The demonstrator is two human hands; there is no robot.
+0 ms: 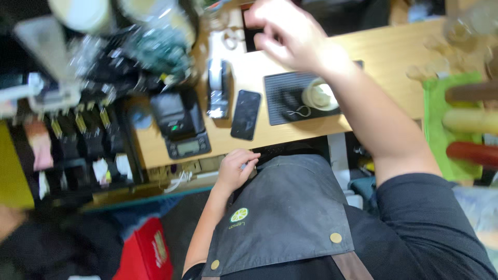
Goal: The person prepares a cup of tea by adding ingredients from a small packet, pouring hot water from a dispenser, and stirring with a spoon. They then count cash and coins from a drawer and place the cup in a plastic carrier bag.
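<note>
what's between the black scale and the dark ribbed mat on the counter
In the head view, two things lie between the scale and the mat: a tape dispenser nearer the scale, then a black phone lying flat beside the mat.

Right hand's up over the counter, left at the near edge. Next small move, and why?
Probably lower the right hand towards the cup on the mat. That hand is blurred above the counter, its grip unclear, and the cup sits just under its forearm. The left hand is curled at the counter's edge, farther off.
</note>
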